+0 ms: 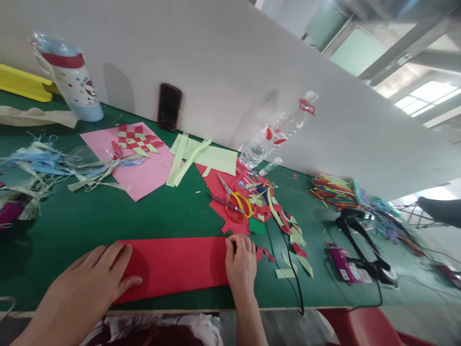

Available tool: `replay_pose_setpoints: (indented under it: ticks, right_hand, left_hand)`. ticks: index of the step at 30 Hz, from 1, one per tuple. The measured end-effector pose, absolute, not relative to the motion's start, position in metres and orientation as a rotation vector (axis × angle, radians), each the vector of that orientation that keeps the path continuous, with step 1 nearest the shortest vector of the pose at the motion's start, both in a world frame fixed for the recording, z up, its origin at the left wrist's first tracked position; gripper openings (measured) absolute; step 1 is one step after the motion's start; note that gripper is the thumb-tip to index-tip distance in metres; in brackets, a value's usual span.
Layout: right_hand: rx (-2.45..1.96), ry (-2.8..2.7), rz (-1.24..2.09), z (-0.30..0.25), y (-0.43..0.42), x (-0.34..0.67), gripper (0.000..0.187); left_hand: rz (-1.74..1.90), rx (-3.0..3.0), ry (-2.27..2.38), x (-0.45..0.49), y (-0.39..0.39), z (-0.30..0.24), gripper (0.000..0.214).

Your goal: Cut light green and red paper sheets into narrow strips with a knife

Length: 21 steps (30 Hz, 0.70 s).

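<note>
A long strip of red paper [176, 266], which looks folded, lies flat along the table's near edge. Over its left end rests my left hand [95, 274], fingers stretched and thumb apart on the paper. At the other end, my right hand [241, 264] has its fingers curled and closed on the strip's right edge. Just beyond the right hand are scissors with yellow and orange handles [243, 204], lying on red paper scraps [218, 187]. Red and pale green cuttings [284, 274] are scattered right of that hand.
Along the wall stand a flask [74, 81], a phone [169, 106] and a plastic bottle [270, 137]. Pink paper [151, 173] with a woven piece and pale green paper [219, 158] lie behind. Tassels [39, 163] are left; a black strap stand [363, 245] and cable are right.
</note>
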State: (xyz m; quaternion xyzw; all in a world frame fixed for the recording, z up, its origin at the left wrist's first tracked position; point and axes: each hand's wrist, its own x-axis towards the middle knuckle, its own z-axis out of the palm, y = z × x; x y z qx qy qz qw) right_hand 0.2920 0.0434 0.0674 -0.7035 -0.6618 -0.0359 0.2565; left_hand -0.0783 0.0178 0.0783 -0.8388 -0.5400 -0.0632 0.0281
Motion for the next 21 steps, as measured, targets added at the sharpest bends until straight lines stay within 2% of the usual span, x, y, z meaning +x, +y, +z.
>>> replay_pose_setpoints:
  ticks: [4, 8, 11, 13, 21]
  right_hand:
    - [-1.922, -1.796, -0.098, 0.068, 0.043, 0.291, 0.035]
    - [-1.937, -1.804, -0.087, 0.069, 0.043, 0.291, 0.03]
    - [-1.945, -1.81, -0.077, 0.07, 0.042, 0.292, 0.027]
    - [-1.949, -1.813, -0.071, 0.07, 0.042, 0.292, 0.026]
    - [-1.96, -1.817, -0.06, 0.07, 0.042, 0.292, 0.028]
  left_hand:
    - [-0.228, -2.539, -1.66, -0.075, 0.016, 0.078, 0.059]
    - [-0.431, -2.605, -1.511, -0.076, 0.012, 0.069, 0.042]
    - [-0.494, -2.736, -1.446, -0.074, 0.007, 0.058, 0.078]
    - [-0.524, -2.801, -1.407, -0.074, 0.006, 0.052, 0.092]
    - [-0.627, -2.783, -1.215, -0.076, 0.018, 0.056, 0.077]
